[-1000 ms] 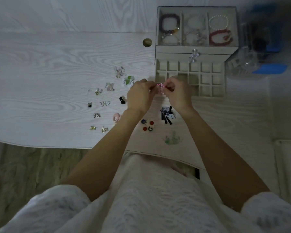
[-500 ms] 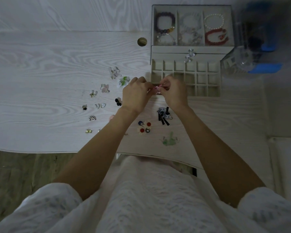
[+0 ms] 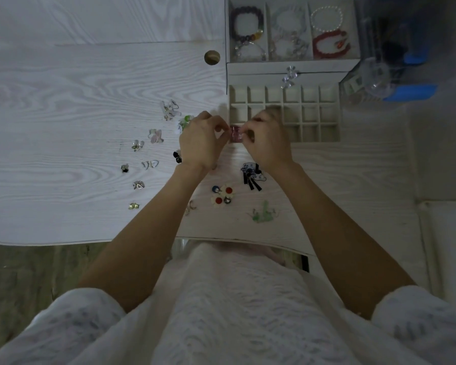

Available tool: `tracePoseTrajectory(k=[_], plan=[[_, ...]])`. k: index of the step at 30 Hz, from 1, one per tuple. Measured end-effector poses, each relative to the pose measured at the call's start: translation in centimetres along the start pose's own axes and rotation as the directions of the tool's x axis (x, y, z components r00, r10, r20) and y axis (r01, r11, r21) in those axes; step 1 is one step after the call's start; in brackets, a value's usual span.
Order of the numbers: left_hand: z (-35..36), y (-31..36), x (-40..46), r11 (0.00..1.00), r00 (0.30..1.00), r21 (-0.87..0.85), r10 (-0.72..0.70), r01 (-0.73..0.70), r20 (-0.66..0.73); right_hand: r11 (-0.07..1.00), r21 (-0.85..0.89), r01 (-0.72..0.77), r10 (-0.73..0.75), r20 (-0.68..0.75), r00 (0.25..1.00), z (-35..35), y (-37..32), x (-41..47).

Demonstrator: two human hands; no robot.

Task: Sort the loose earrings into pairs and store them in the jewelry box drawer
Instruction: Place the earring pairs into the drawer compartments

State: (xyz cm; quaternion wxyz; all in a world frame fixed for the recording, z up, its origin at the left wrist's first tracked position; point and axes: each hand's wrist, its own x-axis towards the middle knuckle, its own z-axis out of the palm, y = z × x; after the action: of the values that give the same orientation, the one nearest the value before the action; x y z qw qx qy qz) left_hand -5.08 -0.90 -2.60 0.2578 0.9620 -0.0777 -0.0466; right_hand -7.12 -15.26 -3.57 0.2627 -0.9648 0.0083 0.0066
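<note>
My left hand (image 3: 202, 143) and my right hand (image 3: 267, 139) meet at the front left corner of the open drawer (image 3: 311, 114), and together they pinch small pink earrings (image 3: 234, 133) between their fingertips. The drawer is a grid of small square cells pulled out of the white jewelry box (image 3: 292, 67). Loose earrings lie on the table: a clear pair (image 3: 170, 110), a green one (image 3: 186, 119), a pale pink one (image 3: 156, 135), small metal ones (image 3: 137, 145), red-and-white flowers (image 3: 223, 193), a black-and-white tassel pair (image 3: 252, 175) and a green pair (image 3: 263, 214).
The box's top tray holds bracelets, among them a purple one (image 3: 245, 22) and a red one (image 3: 329, 44). A round cable hole (image 3: 212, 57) sits in the white wood table (image 3: 63, 114). Clear and blue containers (image 3: 395, 69) stand right of the box. The table's front edge runs under my forearms.
Both hands stay together with the pink earrings pinched between them at the drawer's front left corner. The view has shifted slightly; the earrings on the table have not moved.
</note>
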Motion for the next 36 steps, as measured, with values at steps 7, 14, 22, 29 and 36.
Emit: tracePoseTrajectory(k=[7, 14, 22, 29, 36], plan=[[-0.1, 0.1, 0.6, 0.995, 0.998, -0.084, -0.055, 0.059, 0.042, 0.995, -0.089, 0.040, -0.042, -0.014, 0.999, 0.5, 0.3, -0.7], [0.8, 1.3, 1.6, 0.980, 0.988, 0.173, 0.076, -0.099, 0.133, 0.998, -0.051, 0.027, -0.029, -0.035, 0.999, 0.4, 0.3, -1.3], [-0.7, -0.3, 0.1, 0.997, 0.996, -0.005, 0.076, -0.076, 0.038, 0.998, -0.029, 0.047, -0.049, -0.042, 0.998, 0.3, 0.3, -1.2], [0.6, -0.8, -0.8, 0.992, 0.991, -0.051, 0.120, -0.117, 0.051, 0.994, -0.062, 0.092, -0.095, -0.051, 0.994, 0.4, 0.1, -1.5], [1.0, -1.1, -1.5, 0.961, 0.968, 0.120, 0.251, -0.249, 0.002, 0.982, -0.153, 0.113, -0.107, 0.050, 0.993, 0.2, 0.8, -1.6]])
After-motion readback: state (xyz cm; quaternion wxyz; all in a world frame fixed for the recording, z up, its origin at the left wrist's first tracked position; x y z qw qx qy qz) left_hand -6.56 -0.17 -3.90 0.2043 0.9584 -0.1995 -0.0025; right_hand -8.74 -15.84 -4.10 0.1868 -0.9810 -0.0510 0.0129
